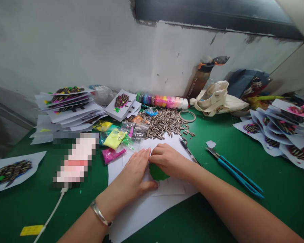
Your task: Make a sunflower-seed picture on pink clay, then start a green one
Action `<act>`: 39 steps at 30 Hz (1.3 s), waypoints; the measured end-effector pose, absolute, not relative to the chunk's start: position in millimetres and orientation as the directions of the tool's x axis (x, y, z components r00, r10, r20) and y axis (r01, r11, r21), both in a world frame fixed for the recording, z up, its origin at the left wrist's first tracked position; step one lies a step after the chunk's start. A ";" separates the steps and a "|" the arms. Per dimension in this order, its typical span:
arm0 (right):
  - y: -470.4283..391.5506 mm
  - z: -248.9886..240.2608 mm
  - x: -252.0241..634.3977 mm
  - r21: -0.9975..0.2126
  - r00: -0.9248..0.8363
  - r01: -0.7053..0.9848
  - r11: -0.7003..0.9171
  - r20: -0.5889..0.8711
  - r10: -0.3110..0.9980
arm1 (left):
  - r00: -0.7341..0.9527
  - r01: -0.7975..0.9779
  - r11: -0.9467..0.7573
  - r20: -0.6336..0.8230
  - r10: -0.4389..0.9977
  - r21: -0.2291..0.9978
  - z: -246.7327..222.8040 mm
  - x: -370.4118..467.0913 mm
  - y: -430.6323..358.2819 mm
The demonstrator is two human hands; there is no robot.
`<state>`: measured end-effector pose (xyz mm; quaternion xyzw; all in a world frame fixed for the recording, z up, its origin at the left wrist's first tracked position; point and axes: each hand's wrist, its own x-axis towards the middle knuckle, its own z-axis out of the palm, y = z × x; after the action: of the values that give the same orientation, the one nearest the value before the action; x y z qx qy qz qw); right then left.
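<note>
A flattened green piece of modelling clay [158, 172] lies on a small white card [172, 191] on top of larger white paper sheets [134, 219]. My left hand [136, 172] rests at the clay's left side, fingers stretched forward and thumb apart along its near edge. My right hand [169, 158] is curled over the clay's far edge, fingertips pressed together and meeting the left fingers. Those fingertips partly hide the clay. Beyond the hands are bags of coloured clay, among them a yellow one [114, 138] and a magenta one [113, 155], and a heap of striped sunflower seeds [164, 123].
A black pen [188, 150] and a blue utility knife [236, 172] lie to the right. Stacks of seed-decorated cards stand at left [71, 111] and right [281, 131]. A blurred-out device [76, 158] with a white cable is at left. A bottle [201, 79] and cloth bag [218, 101] stand behind.
</note>
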<state>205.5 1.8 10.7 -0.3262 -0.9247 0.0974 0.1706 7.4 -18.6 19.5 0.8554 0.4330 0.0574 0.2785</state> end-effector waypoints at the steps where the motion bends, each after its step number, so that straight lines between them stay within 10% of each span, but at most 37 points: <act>1: 2.1 10.8 205.2 -0.293 -0.733 0.565 0.771 0.251 0.633 | 0.619 0.706 -0.473 -0.135 0.774 0.527 19.5 7.3 -18.8; 39: -32.7 1.6 235.2 -0.287 -0.334 0.880 0.378 0.192 0.923 | 0.648 0.729 -0.549 -0.153 0.747 0.408 15.3 4.9 -18.6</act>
<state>235.2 -32.7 1.6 -0.5537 -0.8140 0.0658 0.1626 4.9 -18.6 15.3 0.8799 0.4193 0.0193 0.2225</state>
